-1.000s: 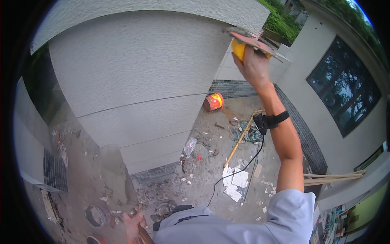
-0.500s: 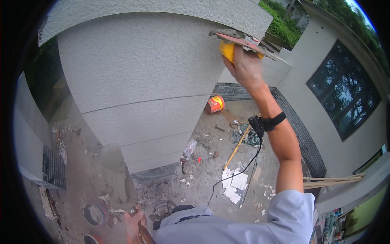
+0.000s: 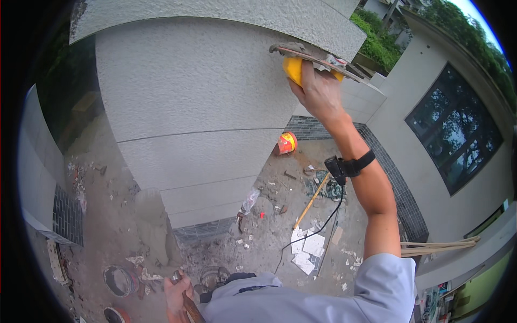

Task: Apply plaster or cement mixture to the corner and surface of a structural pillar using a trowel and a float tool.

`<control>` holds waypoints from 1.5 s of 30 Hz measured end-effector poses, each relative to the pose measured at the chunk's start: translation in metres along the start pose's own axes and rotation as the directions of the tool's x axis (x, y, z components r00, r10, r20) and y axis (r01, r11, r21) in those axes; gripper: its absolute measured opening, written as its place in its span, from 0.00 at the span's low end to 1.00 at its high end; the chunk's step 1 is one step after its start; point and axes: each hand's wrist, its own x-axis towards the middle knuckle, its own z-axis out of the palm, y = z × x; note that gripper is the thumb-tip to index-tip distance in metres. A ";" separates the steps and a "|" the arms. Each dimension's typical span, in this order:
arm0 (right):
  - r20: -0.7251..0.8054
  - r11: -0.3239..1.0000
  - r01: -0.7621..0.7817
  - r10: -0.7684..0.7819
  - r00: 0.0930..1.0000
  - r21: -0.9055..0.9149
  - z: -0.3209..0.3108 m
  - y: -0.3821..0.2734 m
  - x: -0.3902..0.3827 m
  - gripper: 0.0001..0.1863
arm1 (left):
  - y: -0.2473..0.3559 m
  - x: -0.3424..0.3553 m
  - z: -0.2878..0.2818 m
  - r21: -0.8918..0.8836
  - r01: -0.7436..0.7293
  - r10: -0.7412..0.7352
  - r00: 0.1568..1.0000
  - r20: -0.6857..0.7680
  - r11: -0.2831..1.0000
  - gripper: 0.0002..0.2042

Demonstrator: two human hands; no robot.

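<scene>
My right hand (image 3: 319,94), raised at the upper right, is closed round the yellow handle of a plastering float (image 3: 293,70). Grey mortar coats the float's edge and top, which lies against the underside of the overhanging ledge (image 3: 226,11) at the corner of the textured pillar (image 3: 194,81). Low down at the left, my left hand (image 3: 176,295) is wrapped round the wooden handle of a trowel (image 3: 156,229). Its long blade, smeared with grey mortar, points away from me beside the pillar's foot. Part of this handle is hidden by my fingers.
Two buckets (image 3: 119,281) (image 3: 114,315) stand near my left hand. Beyond the pillar lies a red and yellow bucket (image 3: 286,142). White board pieces (image 3: 313,244), a wooden stick (image 3: 311,202) and rubble litter the ground. A cable (image 3: 318,231) hangs from the black wrist device (image 3: 344,168).
My right hand and the float have shifted slightly left and down in the view, still under the ledge. The view has turned a little. My left hand keeps its hold on the trowel.
</scene>
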 end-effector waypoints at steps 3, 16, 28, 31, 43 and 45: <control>0.228 0.989 -0.146 0.135 0.964 0.034 0.000 -0.006 0.011 0.24 | 0.001 -0.002 -0.005 -0.009 0.010 -0.009 1.000 0.023 1.000 0.11; 0.220 0.994 -0.108 0.100 0.970 0.022 -0.004 -0.035 0.042 0.21 | 0.003 -0.008 -0.017 -0.034 0.013 -0.013 1.000 0.002 0.999 0.13; 0.140 0.997 -0.081 0.081 0.987 -0.001 -0.009 -0.060 0.050 0.22 | 0.013 -0.008 -0.031 -0.062 -0.004 0.008 0.998 0.065 0.998 0.12; 0.236 0.987 -0.140 0.117 0.965 0.081 -0.002 -0.066 0.064 0.23 | 0.015 -0.010 -0.033 -0.061 -0.008 0.009 1.000 0.020 0.998 0.11; 0.244 0.995 -0.093 0.081 0.966 0.038 -0.007 -0.092 0.089 0.22 | 0.010 -0.011 -0.052 -0.024 -0.006 0.006 1.000 0.022 1.000 0.11; 0.240 0.996 -0.074 0.062 0.969 0.041 -0.002 -0.093 0.099 0.22 | 0.011 -0.010 -0.055 -0.018 0.000 0.000 1.000 0.029 1.000 0.11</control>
